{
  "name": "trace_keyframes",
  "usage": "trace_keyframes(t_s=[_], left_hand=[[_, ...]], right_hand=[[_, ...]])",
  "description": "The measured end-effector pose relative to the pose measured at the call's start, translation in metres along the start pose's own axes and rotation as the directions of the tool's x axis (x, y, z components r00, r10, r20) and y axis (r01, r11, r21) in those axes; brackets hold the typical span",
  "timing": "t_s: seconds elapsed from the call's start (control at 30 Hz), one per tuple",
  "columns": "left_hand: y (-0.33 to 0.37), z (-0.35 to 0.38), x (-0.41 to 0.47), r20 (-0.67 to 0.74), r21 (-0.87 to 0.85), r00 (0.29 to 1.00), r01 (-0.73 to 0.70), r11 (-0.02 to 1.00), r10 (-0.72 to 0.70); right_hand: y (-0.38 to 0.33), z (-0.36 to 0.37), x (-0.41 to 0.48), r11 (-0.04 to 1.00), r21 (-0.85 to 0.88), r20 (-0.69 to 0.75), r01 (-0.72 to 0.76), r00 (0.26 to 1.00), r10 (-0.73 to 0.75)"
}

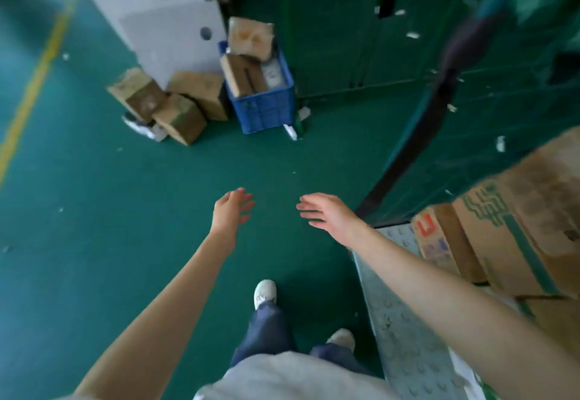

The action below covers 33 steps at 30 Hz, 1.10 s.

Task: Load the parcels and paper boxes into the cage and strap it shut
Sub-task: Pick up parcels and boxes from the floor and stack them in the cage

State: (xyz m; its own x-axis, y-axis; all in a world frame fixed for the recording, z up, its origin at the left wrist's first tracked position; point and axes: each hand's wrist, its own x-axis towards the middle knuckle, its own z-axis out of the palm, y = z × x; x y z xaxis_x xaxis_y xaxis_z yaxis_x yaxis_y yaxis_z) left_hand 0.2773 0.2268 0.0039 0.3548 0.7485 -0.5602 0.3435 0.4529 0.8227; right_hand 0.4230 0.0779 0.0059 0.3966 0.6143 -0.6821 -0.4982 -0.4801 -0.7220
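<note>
Reaching forward above the floor (pixel 110 211) with left hand (pixel 231 213) and right hand (pixel 329 217), fingers spread, gripping nothing, well short of 3 boxes (pixel 179 117) beside a crate (pixel 266 109).

Stacked boxes (pixel 514 236): right of the right hand (pixel 326 214); cut off by the right edge, print smeared and unreadable.
Blue crate (pixel 266 107): far ahead of the left hand (pixel 233 211); its walls hide the lower parts of the parcels (pixel 243 78) inside.
Floor boxes (pixel 175 101): ahead-left of the left hand; blurred, labels illegible.
White scraps (pixel 500 143): beyond the right hand; too small to identify.
Black strap (pixel 417 136): beyond the right hand; upper end lost in blur.
</note>
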Motion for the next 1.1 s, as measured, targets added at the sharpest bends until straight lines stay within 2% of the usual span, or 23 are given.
trace_keyframes(t_s=[0.1,0.23,0.43,0.67,0.93,1.1], left_hand=[[0.019,-0.053,0.025,-0.080,-0.075,0.997,-0.015,0.997,0.009],[0.035,-0.126,0.071,-0.158,-0.153,0.987,-0.011,0.988,-0.014],[0.072,-0.199,0.141,-0.155,-0.201,0.986,0.028,0.979,-0.060],[0.111,-0.244,0.223,-0.159,-0.232,0.984,0.040,0.972,-0.079],[0.165,-0.274,0.342,-0.241,-0.289,0.962,0.052,0.956,-0.125],[0.207,-0.293,0.420,-0.301,-0.350,0.935,0.076,0.934,-0.189]], right_hand=[[-0.024,0.049,0.037,0.998,-0.057,0.062,0.016,0.998,-0.013],[-0.054,0.118,0.091,0.989,-0.146,0.056,0.014,0.998,-0.006],[-0.103,0.198,0.156,0.982,-0.189,0.031,0.009,1.000,-0.003],[-0.157,0.257,0.227,0.983,-0.181,0.008,0.006,1.000,-0.005],[-0.240,0.318,0.347,0.982,-0.189,0.035,-0.011,0.999,0.018],[-0.303,0.361,0.430,0.969,-0.239,0.053,-0.066,0.995,0.081]])
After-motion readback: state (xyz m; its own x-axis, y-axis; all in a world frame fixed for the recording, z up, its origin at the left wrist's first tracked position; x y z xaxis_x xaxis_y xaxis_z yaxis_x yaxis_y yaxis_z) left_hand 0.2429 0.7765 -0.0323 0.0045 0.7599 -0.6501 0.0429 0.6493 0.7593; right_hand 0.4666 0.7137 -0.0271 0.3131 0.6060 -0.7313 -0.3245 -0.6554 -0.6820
